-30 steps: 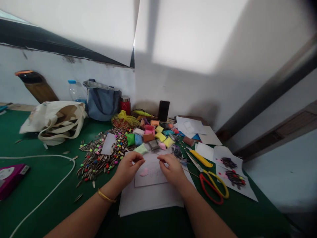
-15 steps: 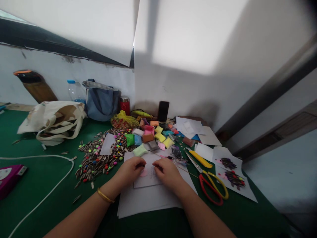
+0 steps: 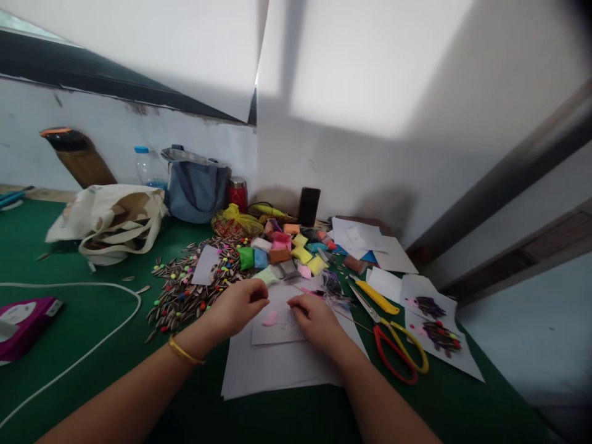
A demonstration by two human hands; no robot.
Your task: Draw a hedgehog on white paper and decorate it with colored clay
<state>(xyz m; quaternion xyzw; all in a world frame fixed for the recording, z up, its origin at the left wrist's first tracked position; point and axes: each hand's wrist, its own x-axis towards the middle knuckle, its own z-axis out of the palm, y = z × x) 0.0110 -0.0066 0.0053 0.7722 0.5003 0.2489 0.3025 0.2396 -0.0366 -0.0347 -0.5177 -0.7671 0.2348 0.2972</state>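
Observation:
A small white card (image 3: 277, 328) with a pink clay blob (image 3: 269, 319) on it lies on a stack of white paper (image 3: 277, 365) on the green table. My left hand (image 3: 238, 304), with a gold bangle on the wrist, hovers at the card's left edge with fingers curled in a pinch. Its contents are too small to make out. My right hand (image 3: 318, 319) rests on the card's right side with fingers curled and pressed on it. Beyond the card sit several coloured clay packets (image 3: 287, 250).
Sunflower seeds and coloured beads (image 3: 194, 285) lie scattered at left. Red-and-yellow scissors (image 3: 398, 346), a yellow knife (image 3: 375, 296) and decorated sheets (image 3: 432, 317) lie at right. Bags (image 3: 111, 219), a bottle (image 3: 147, 168), a phone (image 3: 309, 206) and a white cable (image 3: 83, 357) surround the area.
The camera view shifted slightly. My left hand lifted off the card toward its upper left, uncovering the pink blob. My right hand stayed on the card.

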